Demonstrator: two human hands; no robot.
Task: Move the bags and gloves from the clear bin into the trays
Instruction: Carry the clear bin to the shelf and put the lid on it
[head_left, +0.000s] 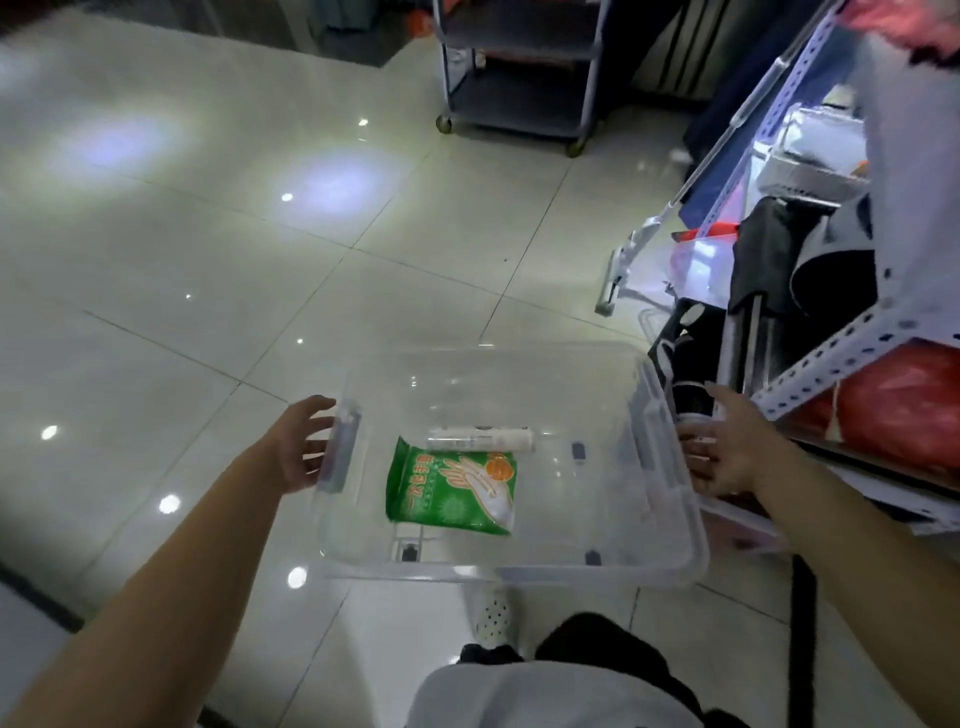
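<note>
Two hands frame the clear bin (511, 569): your left hand (304, 444) at its left handle, your right hand (727, 449) at its right side, fingers spread, gripping nothing. Inside lie a green glove packet (452, 488) and, just beyond it, a white roll (480, 439).

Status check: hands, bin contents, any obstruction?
Both hands open, left hand and right hand at clear bin ends. Green glove pack and white roll inside. Nothing blocking.

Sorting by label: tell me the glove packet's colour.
Green glove packet, white hand graphic, orange spot; head view.
</note>
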